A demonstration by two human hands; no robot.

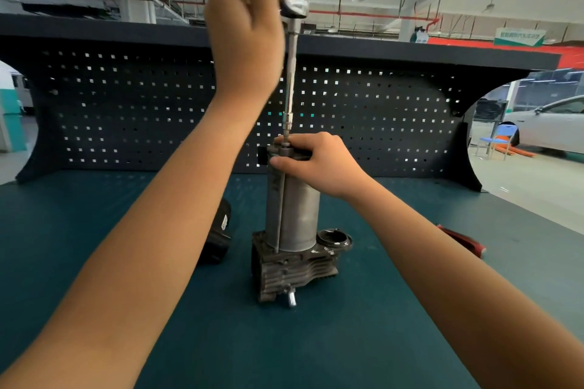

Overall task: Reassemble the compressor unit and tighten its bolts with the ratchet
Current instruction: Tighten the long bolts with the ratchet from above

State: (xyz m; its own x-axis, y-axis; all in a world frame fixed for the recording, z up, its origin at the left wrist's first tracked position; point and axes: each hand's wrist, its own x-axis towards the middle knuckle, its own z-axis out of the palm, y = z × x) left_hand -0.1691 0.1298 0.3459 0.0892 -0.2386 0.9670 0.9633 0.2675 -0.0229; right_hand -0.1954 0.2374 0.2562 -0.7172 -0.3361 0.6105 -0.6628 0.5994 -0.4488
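Observation:
The compressor unit [292,215] stands upright in the middle of the teal mat, a grey cylinder on a finned cast base. My right hand [319,161] grips the dark cap at the cylinder's top. My left hand [246,16] is raised high and grips the ratchet [295,8] by its dark handle. A long extension bar [291,79] runs straight down from the ratchet head to a socket on a bolt at the cap's left edge. A long through-bolt runs down the cylinder's side to the base.
A black round part [218,237] lies on the mat left of the unit, partly behind my left forearm. A red object [464,240] lies at the right. A dark pegboard [363,110] backs the bench. A white car and a blue chair stand beyond at the right.

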